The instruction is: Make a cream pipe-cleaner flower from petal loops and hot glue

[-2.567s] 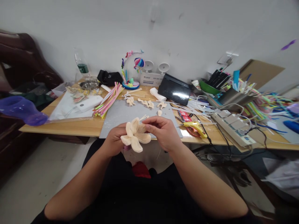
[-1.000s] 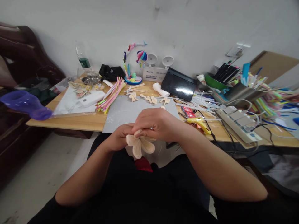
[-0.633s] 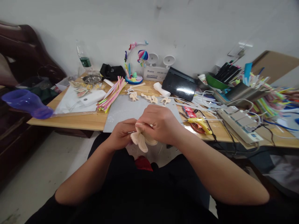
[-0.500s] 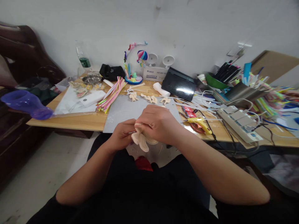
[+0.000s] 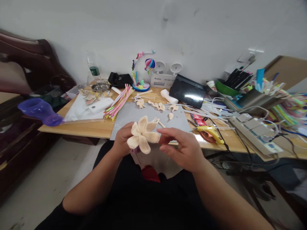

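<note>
A cream-coloured craft flower (image 5: 143,135) with several petals faces me above the table's front edge. My left hand (image 5: 122,140) is closed on it from behind, its fingertips partly hidden by the petals. Just right of the petals, my right hand (image 5: 182,147) has thumb and fingers apart and holds nothing. Beyond the hands, a grey mat (image 5: 129,116) lies on the wooden table. Small cream petal pieces (image 5: 158,105) rest along its far edge, and a single loose petal (image 5: 170,116) lies nearer.
A yellow glue gun (image 5: 211,132) and a power strip (image 5: 257,135) with cables lie at the right. Left of the mat are colourful pipe cleaners (image 5: 120,101) and a white device (image 5: 102,105). A black tray-like object (image 5: 187,91) leans at the back.
My right hand has come off the flower and moved right, its fingers parting. The flower has turned to show its open face, still in my left hand. The camera view has shifted slightly.
</note>
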A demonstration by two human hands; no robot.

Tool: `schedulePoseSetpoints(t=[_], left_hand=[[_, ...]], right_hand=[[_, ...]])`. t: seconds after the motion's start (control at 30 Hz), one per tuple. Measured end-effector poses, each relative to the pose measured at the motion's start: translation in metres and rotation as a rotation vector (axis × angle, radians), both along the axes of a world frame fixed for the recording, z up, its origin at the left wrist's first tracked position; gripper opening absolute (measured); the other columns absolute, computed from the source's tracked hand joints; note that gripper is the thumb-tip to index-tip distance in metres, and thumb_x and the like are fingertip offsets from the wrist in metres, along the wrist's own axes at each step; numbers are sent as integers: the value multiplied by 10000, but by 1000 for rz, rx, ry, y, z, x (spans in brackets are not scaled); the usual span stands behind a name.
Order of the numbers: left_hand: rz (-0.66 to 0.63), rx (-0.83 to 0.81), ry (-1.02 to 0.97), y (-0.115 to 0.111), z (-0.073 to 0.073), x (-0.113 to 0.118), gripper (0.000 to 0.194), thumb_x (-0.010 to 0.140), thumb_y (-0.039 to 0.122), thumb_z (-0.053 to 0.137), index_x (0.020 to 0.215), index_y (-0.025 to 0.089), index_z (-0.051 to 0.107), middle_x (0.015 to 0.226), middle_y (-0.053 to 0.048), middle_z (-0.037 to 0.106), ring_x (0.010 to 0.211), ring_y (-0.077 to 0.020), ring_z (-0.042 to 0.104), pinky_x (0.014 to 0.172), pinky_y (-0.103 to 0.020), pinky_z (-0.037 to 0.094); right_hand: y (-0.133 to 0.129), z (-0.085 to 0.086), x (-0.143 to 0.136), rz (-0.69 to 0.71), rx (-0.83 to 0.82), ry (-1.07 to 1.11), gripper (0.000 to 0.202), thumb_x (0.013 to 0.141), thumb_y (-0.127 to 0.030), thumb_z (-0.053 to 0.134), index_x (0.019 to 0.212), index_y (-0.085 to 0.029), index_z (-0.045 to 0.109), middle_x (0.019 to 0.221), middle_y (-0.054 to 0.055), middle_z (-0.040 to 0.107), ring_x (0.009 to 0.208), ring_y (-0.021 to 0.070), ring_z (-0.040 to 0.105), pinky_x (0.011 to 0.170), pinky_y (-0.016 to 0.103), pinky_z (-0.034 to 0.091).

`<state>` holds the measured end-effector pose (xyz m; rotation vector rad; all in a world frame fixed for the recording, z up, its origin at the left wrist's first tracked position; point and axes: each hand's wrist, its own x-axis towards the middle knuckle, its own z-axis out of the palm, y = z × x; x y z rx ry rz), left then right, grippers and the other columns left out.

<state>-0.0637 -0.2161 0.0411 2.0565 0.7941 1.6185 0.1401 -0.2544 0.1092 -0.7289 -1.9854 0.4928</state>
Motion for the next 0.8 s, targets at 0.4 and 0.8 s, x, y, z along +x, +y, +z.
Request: schedulePoseSetpoints(t=[0.4, 0.8], left_hand=[[34, 132, -123, -6, 2, 3, 103, 733, 163, 644, 808, 230, 666, 834, -21, 623, 738, -144, 580, 622, -276, 466], [199, 229, 73, -15, 14, 4, 51, 766, 157, 603, 769, 185, 645, 851, -44, 635, 773, -150, 587, 686, -290, 490]], right_hand=[[-9, -3, -17, -214, 218, 8, 299, 752, -319, 643, 1015, -179, 623, 892, 70, 612, 812, 168, 574, 711, 331, 504], [-15, -4, -47, -341, 393, -132, 73, 709, -253, 642, 677, -196, 609, 816, 29, 610, 799, 181, 514, 827, 392, 393]])
